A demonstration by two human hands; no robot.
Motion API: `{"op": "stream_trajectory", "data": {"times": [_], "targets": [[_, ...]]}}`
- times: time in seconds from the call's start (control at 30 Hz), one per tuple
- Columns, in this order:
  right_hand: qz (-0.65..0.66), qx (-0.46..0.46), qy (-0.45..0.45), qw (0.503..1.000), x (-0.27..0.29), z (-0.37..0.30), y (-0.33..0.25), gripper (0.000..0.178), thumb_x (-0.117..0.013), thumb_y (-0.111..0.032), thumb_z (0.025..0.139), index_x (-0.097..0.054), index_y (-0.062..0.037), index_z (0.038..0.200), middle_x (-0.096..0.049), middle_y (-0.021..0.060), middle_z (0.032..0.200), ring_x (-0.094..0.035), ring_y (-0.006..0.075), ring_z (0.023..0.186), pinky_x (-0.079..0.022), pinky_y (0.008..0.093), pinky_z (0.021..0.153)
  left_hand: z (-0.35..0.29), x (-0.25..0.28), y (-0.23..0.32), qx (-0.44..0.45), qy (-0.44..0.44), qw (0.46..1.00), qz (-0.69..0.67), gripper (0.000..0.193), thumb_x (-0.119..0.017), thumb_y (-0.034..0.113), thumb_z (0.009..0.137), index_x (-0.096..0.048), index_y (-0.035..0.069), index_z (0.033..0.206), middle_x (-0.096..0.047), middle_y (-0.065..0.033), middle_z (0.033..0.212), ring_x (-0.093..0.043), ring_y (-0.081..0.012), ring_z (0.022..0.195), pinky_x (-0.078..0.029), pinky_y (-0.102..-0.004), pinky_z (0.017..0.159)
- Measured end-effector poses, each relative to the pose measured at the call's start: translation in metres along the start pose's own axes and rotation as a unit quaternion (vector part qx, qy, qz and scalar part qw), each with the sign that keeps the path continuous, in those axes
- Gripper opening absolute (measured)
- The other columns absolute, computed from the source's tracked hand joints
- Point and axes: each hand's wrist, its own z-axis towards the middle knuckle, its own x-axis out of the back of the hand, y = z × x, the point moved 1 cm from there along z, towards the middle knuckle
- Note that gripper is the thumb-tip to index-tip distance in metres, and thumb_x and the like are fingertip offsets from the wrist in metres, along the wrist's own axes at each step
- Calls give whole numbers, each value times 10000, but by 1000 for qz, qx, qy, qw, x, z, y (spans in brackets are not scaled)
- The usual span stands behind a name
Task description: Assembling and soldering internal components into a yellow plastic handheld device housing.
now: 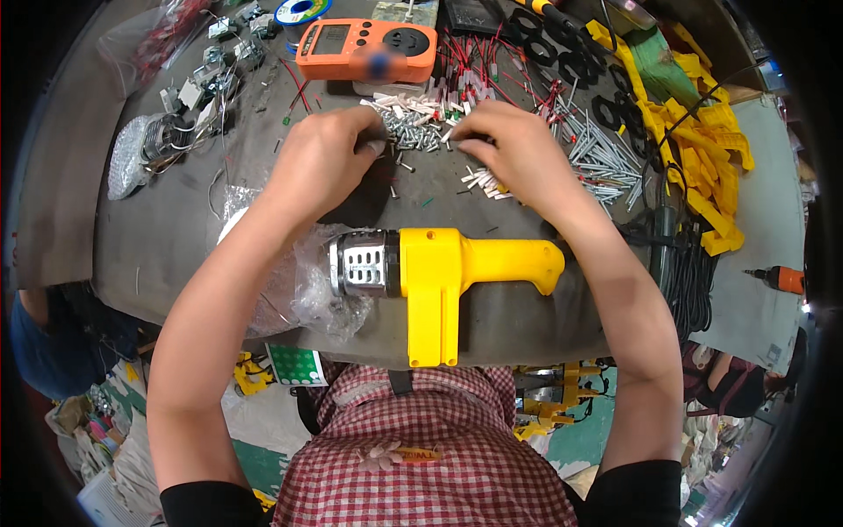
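Note:
Both my hands reach over a pile of small silver screws (420, 133) in the middle of the bench. At the pile's left side, my left hand (323, 158) is closed, thumb against curled fingers; what is in them, if anything, is hidden. My right hand (509, 145) is closed at the right side, its fingertips beside small white sleeves (483, 182); I cannot make out what it pinches. Between my forearms and nearer to me lies a yellow heat gun housing (435, 272), handle to the right, with a slotted metal guard (363, 263) at its left end.
An orange meter (367, 51) stands behind the screws, near red-wired parts (461, 70). Long screws (606, 162) and yellow plastic parts (702, 158) lie at right. Clear plastic wrap (307, 281) and wired metal parts (206, 79) are at left. Black cables (680, 281) hang over the right edge.

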Motion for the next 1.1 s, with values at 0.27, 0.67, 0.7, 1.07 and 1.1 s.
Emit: {"op": "stream_trajectory", "data": {"times": [0.27,0.67,0.7,1.07,1.1], "targets": [[-177,48,-14,983,-18,12,-19,129,-584,-53,729,-631,-5,839,-632,138,849,-637,311,806,-521,385,706,-9,8,3,23,20,999,-15,237,-650,52,775,-616,38,1009,-666,-125,843,-649,-251,776,-496,-330,719],[280,-232,-213,907,29,-108,-126,113,-664,-71,794,-642,-20,892,-616,64,771,-581,136,661,-469,260,614,-137,23,68,43,-246,937,-246,205,-736,41,717,-666,14,908,-663,-86,812,-645,-183,707,-499,-276,626],[266,-233,-211,912,28,-107,-128,115,-657,-68,801,-635,-19,902,-616,80,775,-602,168,675,-477,279,627,-139,21,69,27,-223,946,-235,209,-742,46,719,-660,14,908,-657,-91,806,-642,-195,699,-500,-285,616],[27,5,13,1000,11,-90,-122,235,-635,-76,761,-605,-44,991,-606,82,856,-600,246,804,-479,343,695,-154,2,70,-305,-27,952,6,166,-657,84,659,-608,58,815,-657,-92,933,-646,-222,848,-507,-329,641],[-54,68,-9,996,10,-90,-125,255,-619,-99,742,-605,-33,988,-595,71,870,-590,231,813,-479,335,697,-154,-1,66,-334,15,942,6,144,-635,102,692,-607,61,828,-657,-99,975,-649,-231,877,-509,-327,660]]}}
